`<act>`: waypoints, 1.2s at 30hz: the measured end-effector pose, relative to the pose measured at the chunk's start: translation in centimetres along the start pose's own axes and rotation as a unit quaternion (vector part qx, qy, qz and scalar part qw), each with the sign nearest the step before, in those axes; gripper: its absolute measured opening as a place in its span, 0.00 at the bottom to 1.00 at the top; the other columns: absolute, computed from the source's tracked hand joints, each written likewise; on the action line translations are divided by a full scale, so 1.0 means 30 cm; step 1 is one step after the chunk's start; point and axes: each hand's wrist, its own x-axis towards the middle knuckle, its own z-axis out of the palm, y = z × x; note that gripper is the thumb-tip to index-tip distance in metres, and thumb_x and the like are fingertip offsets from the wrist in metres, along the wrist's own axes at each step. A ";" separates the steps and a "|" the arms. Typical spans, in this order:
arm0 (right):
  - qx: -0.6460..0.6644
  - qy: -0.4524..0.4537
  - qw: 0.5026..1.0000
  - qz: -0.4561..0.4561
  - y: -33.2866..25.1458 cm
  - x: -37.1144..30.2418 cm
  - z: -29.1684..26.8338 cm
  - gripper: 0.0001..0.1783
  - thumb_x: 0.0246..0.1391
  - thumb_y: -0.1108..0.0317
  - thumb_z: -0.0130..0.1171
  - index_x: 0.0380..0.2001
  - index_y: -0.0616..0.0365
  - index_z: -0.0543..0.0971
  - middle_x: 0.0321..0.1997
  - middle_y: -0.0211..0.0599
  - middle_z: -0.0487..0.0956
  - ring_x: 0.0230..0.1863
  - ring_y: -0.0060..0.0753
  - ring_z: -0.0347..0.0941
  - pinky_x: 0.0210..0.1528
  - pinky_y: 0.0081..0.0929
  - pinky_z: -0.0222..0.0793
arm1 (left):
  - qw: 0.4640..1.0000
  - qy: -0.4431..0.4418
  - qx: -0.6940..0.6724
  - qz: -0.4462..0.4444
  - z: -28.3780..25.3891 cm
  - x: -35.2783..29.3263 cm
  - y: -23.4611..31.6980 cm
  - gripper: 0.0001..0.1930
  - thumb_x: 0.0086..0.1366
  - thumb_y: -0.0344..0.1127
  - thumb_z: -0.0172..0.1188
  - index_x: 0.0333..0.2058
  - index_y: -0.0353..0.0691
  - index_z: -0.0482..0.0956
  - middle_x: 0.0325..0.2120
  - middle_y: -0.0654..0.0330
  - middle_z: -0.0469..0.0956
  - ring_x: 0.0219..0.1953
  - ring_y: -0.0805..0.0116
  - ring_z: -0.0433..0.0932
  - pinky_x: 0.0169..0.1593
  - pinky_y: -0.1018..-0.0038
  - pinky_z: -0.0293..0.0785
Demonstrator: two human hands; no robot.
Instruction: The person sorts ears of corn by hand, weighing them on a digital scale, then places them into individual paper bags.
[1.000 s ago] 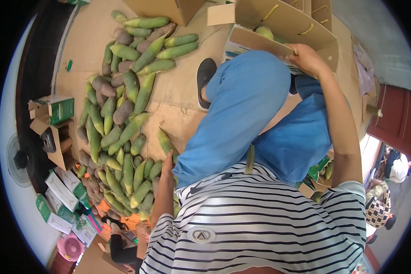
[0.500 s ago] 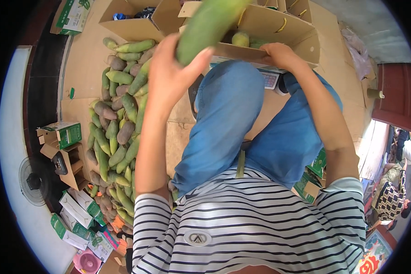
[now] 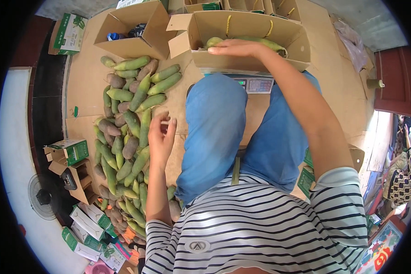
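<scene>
My right hand [image 3: 236, 48] lies flat, fingers outstretched, over the green radishes [image 3: 267, 43] inside an open cardboard carton [image 3: 251, 64] with yellow rope handles. The carton sits on a digital scale [image 3: 259, 86], whose keypad shows by my knees. Beside the pile, my left hand [image 3: 161, 135] hovers with loosely bent fingers, thumb apart, and no object visible in it. The pile holds many long green radishes [image 3: 165, 84] mixed with brownish-purple roots [image 3: 130, 147]. Some of the pile is hidden behind my left forearm.
Another open carton [image 3: 128, 43] with a blue item stands at the far left of the filled one. Several more cartons [image 3: 244, 5] line up behind. A fan [image 3: 43, 196] and small boxes [image 3: 84, 233] are at the left. A plastic bag [image 3: 351, 43] lies far right.
A large green radish has left my left hand, which has come down toward the pile. My right hand has slid left from the carton's front edge onto the radishes inside.
</scene>
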 end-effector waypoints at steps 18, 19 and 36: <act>-0.276 0.064 0.959 0.008 0.061 -0.160 -0.051 0.31 0.53 0.60 0.54 0.57 0.65 0.62 0.56 0.53 0.68 0.59 0.41 0.63 0.55 0.32 0.60 | 0.756 -0.181 0.439 -0.451 -0.163 -1.000 -0.801 0.21 0.53 0.40 0.58 0.45 0.40 0.68 0.43 0.52 0.68 0.47 0.52 0.70 0.44 0.58 0.72; -0.286 0.069 0.956 0.017 0.089 -0.163 -0.065 0.30 0.53 0.62 0.53 0.57 0.65 0.62 0.55 0.53 0.68 0.58 0.41 0.64 0.55 0.31 0.61 | 0.756 -0.180 0.431 -0.458 -0.166 -1.037 -0.809 0.21 0.53 0.40 0.58 0.45 0.40 0.68 0.43 0.52 0.68 0.47 0.52 0.70 0.44 0.58 0.72; -0.341 0.124 0.930 0.050 0.095 -0.206 0.033 0.14 0.52 0.66 0.50 0.39 0.63 0.69 0.36 0.57 0.75 0.40 0.58 0.70 0.41 0.44 0.65 | 0.769 -0.090 0.484 -0.407 -0.163 -1.139 -0.918 0.18 0.54 0.44 0.55 0.39 0.38 0.72 0.41 0.46 0.69 0.46 0.48 0.69 0.47 0.60 0.69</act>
